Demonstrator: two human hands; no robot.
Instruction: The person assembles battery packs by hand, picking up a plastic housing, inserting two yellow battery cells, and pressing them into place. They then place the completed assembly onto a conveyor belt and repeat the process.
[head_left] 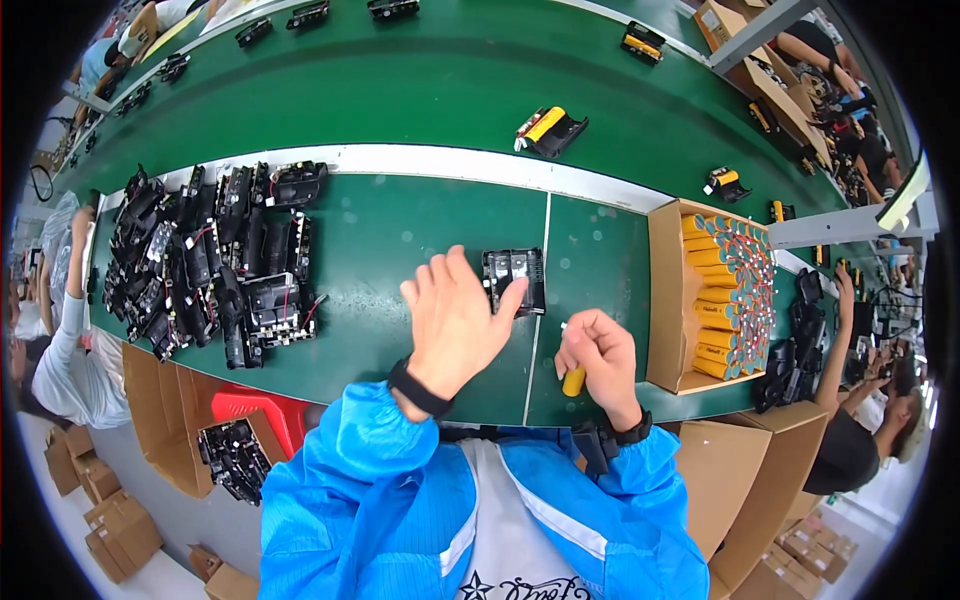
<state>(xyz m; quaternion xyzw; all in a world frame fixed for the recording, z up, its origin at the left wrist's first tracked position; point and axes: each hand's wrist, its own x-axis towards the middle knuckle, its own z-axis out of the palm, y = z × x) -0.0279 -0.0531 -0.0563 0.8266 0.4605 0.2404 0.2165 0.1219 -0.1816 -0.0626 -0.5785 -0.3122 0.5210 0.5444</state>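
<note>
In front of me, a black plastic casing (528, 286) with a hollow inside lies on the green bench. My left hand (455, 315) is beside it, palm down with fingers stretched out, and its thumb reaches over the casing's near part. To the right, my right hand (600, 360) is closed around a yellow cylindrical battery (573, 382), whose end sticks out below the fingers. A small white tip, perhaps its connector, shows at the fingertips. The rest of the battery is hidden by the hand.
Many black casings (205, 265) with wires are heaped at the left. A cardboard box (670, 300) of upright-packed yellow batteries (715, 325) stands at the right. Beyond a white rail (440, 160), a green belt (400, 90) carries casings with batteries (550, 130). Other people work on both sides.
</note>
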